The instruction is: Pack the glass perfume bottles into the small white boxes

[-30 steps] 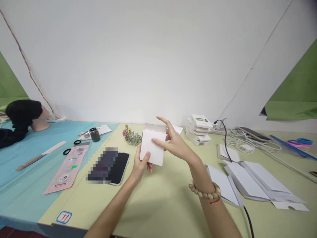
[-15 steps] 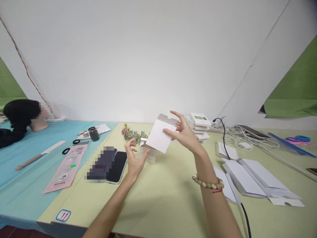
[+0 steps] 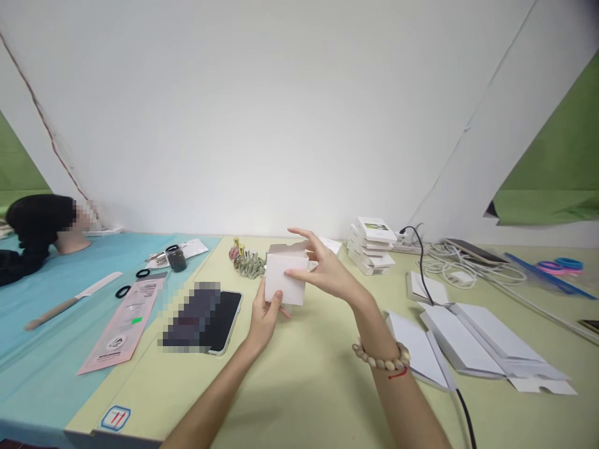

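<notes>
Both of my hands are on a white cardboard box [image 3: 285,274] held above the table. My left hand [image 3: 264,315] grips its lower left corner, the thumb pressed against the near face. From the right, my right hand [image 3: 327,268] holds it with the thumb on the same face and the index finger raised over the top. A notched flap shows along the box's upper edge. Part of another pale box is visible just below it, mostly hidden. Behind and to the left stand several small glass bottles [image 3: 248,263] with shiny caps.
Stacked white boxes [image 3: 374,240] stand at the back right. Flattened white cartons [image 3: 468,340] lie on the right, near tangled cables [image 3: 449,262]. To the left are a phone [image 3: 224,321], a pink packet [image 3: 124,330], a knife [image 3: 75,302], a dark jar [image 3: 176,259] and a mannequin head [image 3: 47,224].
The white box has moved left and down and is now more upright. My left hand, previously beside the pale box with fingers apart, has closed on the white box.
</notes>
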`<state>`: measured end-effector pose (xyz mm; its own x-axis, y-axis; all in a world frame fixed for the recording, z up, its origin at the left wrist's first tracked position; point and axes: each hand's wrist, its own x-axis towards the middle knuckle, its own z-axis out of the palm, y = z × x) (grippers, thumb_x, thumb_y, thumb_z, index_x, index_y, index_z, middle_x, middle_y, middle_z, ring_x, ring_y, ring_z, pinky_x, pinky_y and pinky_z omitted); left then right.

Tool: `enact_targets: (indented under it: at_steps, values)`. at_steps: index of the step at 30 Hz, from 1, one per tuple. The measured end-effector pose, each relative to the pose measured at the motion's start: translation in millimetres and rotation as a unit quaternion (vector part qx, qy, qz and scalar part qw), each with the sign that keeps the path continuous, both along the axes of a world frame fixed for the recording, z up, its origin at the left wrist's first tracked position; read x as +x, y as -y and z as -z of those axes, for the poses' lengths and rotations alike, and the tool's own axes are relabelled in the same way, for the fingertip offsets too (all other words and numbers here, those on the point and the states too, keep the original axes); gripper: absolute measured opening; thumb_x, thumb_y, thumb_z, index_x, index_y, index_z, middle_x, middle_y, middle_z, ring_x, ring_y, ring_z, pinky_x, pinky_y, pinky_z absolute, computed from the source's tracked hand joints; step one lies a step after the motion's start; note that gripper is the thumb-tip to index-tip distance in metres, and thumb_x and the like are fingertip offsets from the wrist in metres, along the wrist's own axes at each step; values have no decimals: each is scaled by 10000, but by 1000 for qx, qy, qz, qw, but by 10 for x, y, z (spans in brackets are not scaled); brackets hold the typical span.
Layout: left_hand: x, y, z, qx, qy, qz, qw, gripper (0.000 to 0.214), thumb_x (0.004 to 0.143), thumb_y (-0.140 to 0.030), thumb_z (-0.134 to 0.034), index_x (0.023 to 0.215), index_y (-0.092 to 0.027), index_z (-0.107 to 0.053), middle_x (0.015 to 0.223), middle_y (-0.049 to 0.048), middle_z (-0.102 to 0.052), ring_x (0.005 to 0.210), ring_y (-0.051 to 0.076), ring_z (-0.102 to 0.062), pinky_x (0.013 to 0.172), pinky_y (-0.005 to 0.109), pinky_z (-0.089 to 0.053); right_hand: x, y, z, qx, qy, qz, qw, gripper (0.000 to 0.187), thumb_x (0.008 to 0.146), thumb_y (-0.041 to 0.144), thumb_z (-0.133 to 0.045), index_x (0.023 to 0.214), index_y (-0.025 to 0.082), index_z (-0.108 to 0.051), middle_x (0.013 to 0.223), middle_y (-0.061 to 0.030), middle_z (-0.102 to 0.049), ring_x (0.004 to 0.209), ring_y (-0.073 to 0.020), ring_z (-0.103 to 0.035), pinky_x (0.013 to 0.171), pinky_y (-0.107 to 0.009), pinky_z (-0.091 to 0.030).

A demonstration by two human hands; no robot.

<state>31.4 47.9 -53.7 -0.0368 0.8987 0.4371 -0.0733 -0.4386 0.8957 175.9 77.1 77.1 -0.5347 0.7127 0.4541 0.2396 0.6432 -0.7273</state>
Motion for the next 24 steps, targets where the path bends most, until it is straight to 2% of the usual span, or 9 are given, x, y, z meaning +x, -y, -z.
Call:
enact_targets:
  at_steps: [5, 7, 10, 12, 16, 20, 24]
  values:
    - [5, 32, -101, 10, 40, -12, 999, 584, 877, -428, -465, 1314, -174, -173, 1210, 125, -303, 912, 129, -467, 565, 124, -480, 8, 4, -22, 10, 8, 52, 999, 462, 782, 388, -540, 1219, 342, -400, 1161, 6, -462, 795, -98, -516, 666, -223, -474]
    - [1, 41, -114, 18, 41, -12, 999, 579, 879, -411, -465, 1315, -182, -160, 1236, 125, -276, 951, 131, -456, 593, 128, -485, 4, 0, -27, -2, 10, 69, 998, 390, 799, 396, -508, 1177, 317, -452, 1121, -2, -492, 750, -97, -523, 621, -217, -467]
    - [-8, 40, -96, 41, 21, -30, 998, 538, 886, -380, -461, 1304, -176, -190, 1257, 118, -259, 1045, 132, -417, 752, 160, -481, -4, -23, -16, -27, 6, 82, 996, 325, 800, 352, -494, 1111, 263, -515, 948, -17, -562, 653, -97, -524, 536, -203, -435]
    - [-17, 31, -76, 60, 3, -54, 997, 514, 886, -366, -467, 1293, -159, -231, 1257, 116, -264, 1117, 137, -371, 891, 186, -426, -6, -47, 3, -22, -3, 99, 995, 292, 786, 314, -499, 1061, 230, -554, 908, -25, -577, 629, -98, -520, 519, -200, -419]
    - [-28, 28, -82, 65, -3, -53, 996, 523, 896, -356, -453, 1321, -154, -222, 1271, 121, -251, 1169, 140, -328, 973, 202, -357, -20, -68, 28, 2, -18, 127, 992, 281, 761, 295, -518, 1017, 206, -590, 944, -40, -584, 636, -100, -505, 519, -194, -409]
    - [-17, 55, -128, 80, 0, -53, 995, 535, 909, -328, -437, 1356, -181, -182, 1308, 102, -199, 1201, 126, -292, 984, 176, -344, -63, -52, 32, -22, -33, 136, 990, 317, 771, 304, -496, 1061, 211, -581, 917, -33, -583, 552, -77, -466, 474, -190, -405]
    - [-27, 54, -116, 77, -14, -70, 994, 515, 918, -327, -428, 1368, -228, -197, 1319, 70, -190, 1215, 120, -276, 997, 175, -332, -95, -80, 80, -43, -37, 123, 991, 341, 794, 296, -444, 1068, 169, -602, 958, -54, -584, 700, -124, -529, 548, -211, -449]
